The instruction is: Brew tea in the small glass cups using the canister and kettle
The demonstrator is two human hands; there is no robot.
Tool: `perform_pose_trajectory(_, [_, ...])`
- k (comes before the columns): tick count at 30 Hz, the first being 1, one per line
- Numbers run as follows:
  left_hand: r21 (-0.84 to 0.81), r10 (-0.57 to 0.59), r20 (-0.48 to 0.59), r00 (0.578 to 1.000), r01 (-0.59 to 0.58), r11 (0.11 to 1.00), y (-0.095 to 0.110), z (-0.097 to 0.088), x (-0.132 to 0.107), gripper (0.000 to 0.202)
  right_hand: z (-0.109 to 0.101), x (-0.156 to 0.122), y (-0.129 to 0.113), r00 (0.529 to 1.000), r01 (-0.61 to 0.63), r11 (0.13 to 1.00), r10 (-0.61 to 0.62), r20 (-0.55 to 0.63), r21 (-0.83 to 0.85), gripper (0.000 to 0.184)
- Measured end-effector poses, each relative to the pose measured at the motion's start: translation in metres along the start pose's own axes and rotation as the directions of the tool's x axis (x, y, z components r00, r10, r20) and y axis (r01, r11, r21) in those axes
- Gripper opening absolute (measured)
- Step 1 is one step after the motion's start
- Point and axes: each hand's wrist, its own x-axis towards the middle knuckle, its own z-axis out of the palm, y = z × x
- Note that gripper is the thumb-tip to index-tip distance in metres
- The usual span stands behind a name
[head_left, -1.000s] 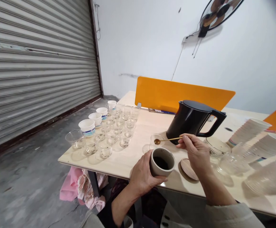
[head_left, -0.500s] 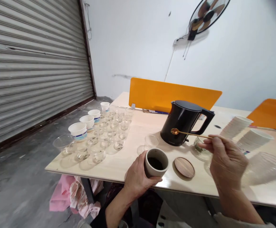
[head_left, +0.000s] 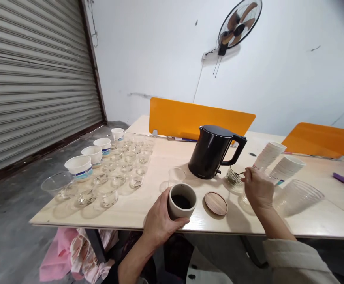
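Note:
My left hand (head_left: pixel 159 221) is wrapped round a pale ceramic canister (head_left: pixel 173 213) with dark loose contents, tilted a little toward me near the front edge of the table. My right hand (head_left: pixel 259 188) pinches the thin handle of a gold spoon (head_left: pixel 240 173), whose bowl end is down at a ribbed glass (head_left: pixel 234 178) and cannot be made out. Some dark green bits show in that glass. A round wooden lid (head_left: pixel 216 203) lies between the two hands. Just behind the canister stands a clear plastic cup (head_left: pixel 177 175).
A black electric kettle (head_left: pixel 210 154) stands behind the lid. Rows of clear cups (head_left: pixel 106 194) with bits inside and several white paper cups (head_left: pixel 78 165) fill the left side. Stacked paper cups (head_left: pixel 287 169) and stacked plastic cups (head_left: pixel 299 197) are at right. An orange divider (head_left: pixel 198 116) stands behind.
My right hand has moved the spoon from in front of the kettle over and down to the ribbed glass. The left hand still holds the canister. The view has shifted right.

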Motion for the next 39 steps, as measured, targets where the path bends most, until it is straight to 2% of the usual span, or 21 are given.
perform_pose_trajectory(3, [0.004, -0.002, 0.002, 1.000, 0.002, 1.000, 0.000, 0.000, 0.000, 0.093, 0.013, 0.001, 0.001, 0.996, -0.021, 0.996, 0.028, 0.080, -0.084, 0.025])
perform_pose_trajectory(8, [0.009, -0.026, 0.012, 1.000, 0.026, 1.000, 0.001, -0.001, 0.000, 0.094, 0.019, 0.006, 0.006, 0.984, -0.122, 0.992, 0.120, 0.134, 0.011, 0.028])
perform_pose_trajectory(13, [0.025, -0.033, 0.012, 0.999, 0.033, 0.999, 0.000, -0.001, 0.000, 0.096, 0.016, 0.011, 0.010, 0.990, -0.120, 0.991, 0.115, 0.077, 0.057, 0.030])
perform_pose_trajectory(19, [0.023, -0.016, -0.006, 1.000, 0.016, 1.000, 0.000, 0.000, 0.000, 0.096, 0.017, 0.007, 0.010, 0.986, -0.142, 0.988, 0.136, 0.094, 0.063, 0.034])
perform_pose_trajectory(23, [0.011, 0.009, -0.003, 1.000, -0.009, 1.000, -0.001, -0.001, 0.001, 0.097, 0.002, -0.009, 0.005, 0.990, -0.137, 0.987, 0.134, 0.038, 0.089, 0.045])
perform_pose_trajectory(26, [0.010, 0.008, 0.003, 1.000, -0.009, 1.000, -0.003, 0.000, 0.001, 0.098, -0.012, -0.038, -0.008, 0.997, -0.069, 0.988, 0.072, -0.017, 0.135, 0.052])
perform_pose_trajectory(28, [0.015, 0.005, -0.004, 1.000, -0.005, 1.000, -0.004, 0.000, 0.001, 0.099, -0.015, -0.062, -0.020, 0.996, -0.007, 0.975, -0.012, 0.085, 0.220, 0.050])
perform_pose_trajectory(29, [0.012, 0.009, -0.007, 1.000, -0.009, 1.000, -0.004, -0.001, 0.000, 0.099, -0.014, -0.073, -0.026, 0.982, 0.037, 0.965, -0.083, 0.168, 0.260, 0.050])
perform_pose_trajectory(31, [-0.001, 0.024, -0.013, 1.000, -0.024, 1.000, -0.004, -0.002, -0.001, 0.099, -0.008, -0.092, -0.036, 0.921, 0.144, 0.940, -0.242, 0.306, 0.309, 0.053])
perform_pose_trajectory(33, [-0.017, 0.037, -0.012, 0.999, -0.037, 0.999, -0.003, -0.004, -0.002, 0.099, 0.002, -0.104, -0.041, 0.864, 0.243, 0.918, -0.352, 0.360, 0.314, 0.060])
perform_pose_trajectory(35, [-0.023, 0.034, -0.009, 0.999, -0.034, 0.999, -0.002, -0.006, -0.003, 0.099, 0.013, -0.111, -0.040, 0.848, 0.289, 0.909, -0.388, 0.360, 0.299, 0.063])
perform_pose_trajectory(39, [-0.022, 0.020, -0.004, 1.000, -0.021, 1.000, -0.002, -0.006, -0.004, 0.099, 0.028, -0.115, -0.033, 0.861, 0.285, 0.925, -0.363, 0.357, 0.252, 0.059])
